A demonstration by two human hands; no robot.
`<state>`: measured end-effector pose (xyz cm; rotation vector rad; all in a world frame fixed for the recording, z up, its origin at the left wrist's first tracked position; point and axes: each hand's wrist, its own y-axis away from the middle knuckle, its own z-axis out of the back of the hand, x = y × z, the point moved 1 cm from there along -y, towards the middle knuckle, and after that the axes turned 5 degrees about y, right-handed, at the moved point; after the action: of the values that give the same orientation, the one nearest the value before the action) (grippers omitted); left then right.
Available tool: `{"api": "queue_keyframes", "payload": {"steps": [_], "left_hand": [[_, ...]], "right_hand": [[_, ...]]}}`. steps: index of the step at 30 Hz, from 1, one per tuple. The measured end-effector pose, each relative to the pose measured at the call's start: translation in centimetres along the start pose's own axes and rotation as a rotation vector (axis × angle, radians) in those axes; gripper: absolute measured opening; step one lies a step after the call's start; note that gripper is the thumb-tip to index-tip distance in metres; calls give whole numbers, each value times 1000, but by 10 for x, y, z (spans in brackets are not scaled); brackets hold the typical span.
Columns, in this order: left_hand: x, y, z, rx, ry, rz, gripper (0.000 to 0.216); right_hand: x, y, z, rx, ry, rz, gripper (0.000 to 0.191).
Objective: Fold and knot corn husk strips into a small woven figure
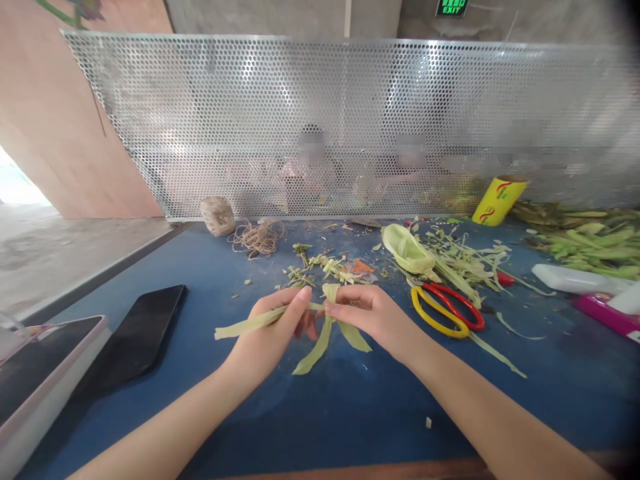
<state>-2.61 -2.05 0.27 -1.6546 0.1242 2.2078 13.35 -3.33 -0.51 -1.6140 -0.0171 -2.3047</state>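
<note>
My left hand (280, 327) and my right hand (367, 313) meet over the blue table (350, 413), both pinching pale green leaf strips (320, 333). One strip runs left out of my left hand; the others hang down and loop up between my fingers. Red and yellow scissors (447, 308) lie just right of my right hand.
A black phone (137, 333) and a tablet in a pale case (40, 373) lie at the left. Leaf scraps (450, 260), a twine bundle (257, 237), a yellow roll (500, 200) and green stalks (590, 243) lie further back. People sit behind the perforated metal screen (350, 127).
</note>
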Motion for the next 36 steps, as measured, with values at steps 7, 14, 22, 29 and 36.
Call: {"api": "queue_keyframes", "payload": {"steps": [7, 14, 22, 29, 36], "left_hand": [[4, -1, -8, 144, 287, 204, 17], [2, 0, -4, 147, 244, 222, 20], [3, 2, -9, 182, 449, 205, 27], [3, 2, -12, 36, 468, 152, 36], [5, 0, -11, -58, 523, 101, 17]], "right_hand": [[3, 1, -1, 34, -29, 9, 15], [1, 0, 3, -118, -18, -64, 15], [-6, -1, 2, 20, -114, 5, 37], [2, 8, -4, 42, 124, 188, 33], [-6, 3, 4, -77, 137, 68, 47]]}}
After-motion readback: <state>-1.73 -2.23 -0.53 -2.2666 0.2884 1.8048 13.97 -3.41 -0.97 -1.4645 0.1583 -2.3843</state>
